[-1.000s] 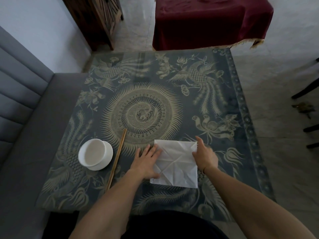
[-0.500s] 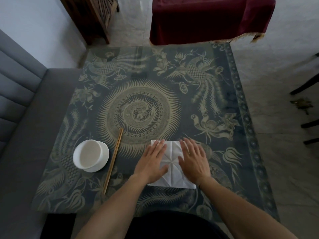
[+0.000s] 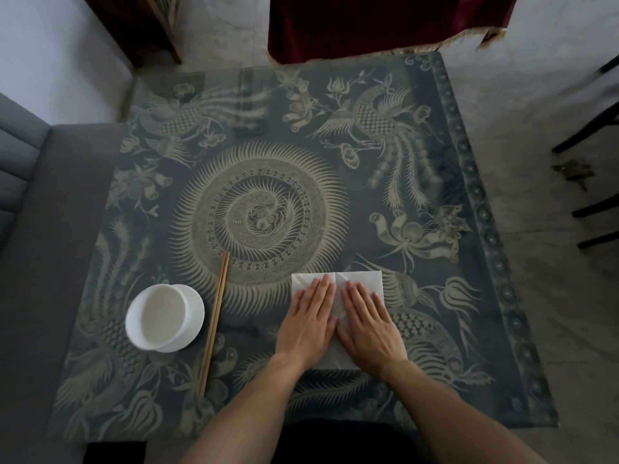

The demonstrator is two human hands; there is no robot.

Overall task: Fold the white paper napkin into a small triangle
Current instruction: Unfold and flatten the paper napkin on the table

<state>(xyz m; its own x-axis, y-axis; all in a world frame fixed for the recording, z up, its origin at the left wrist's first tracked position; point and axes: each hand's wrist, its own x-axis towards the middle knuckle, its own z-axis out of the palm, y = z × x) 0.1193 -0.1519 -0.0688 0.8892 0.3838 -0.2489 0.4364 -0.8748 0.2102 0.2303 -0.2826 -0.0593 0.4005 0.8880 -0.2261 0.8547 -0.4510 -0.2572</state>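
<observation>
A white paper napkin [image 3: 361, 279] lies flat and creased on the patterned table, near its front edge. Both my hands rest palm-down on it, side by side, fingers straight and close together. My left hand [image 3: 310, 321] covers the napkin's left half and my right hand [image 3: 366, 324] covers its right half. Only the napkin's far strip, a sliver between the hands and its near edge show. Neither hand grips anything.
A white bowl [image 3: 164, 316] stands to the left, with a pair of wooden chopsticks [image 3: 214, 324] lying beside it. The glass-topped table [image 3: 335, 145] carries a blue bird-patterned cloth. A grey sofa [image 3: 40, 246] lies left; dark chair legs [image 3: 589, 209] stand at right.
My right hand moved from the napkin's right edge onto its top. Both hands have slid together and now lie flat side by side on the napkin.
</observation>
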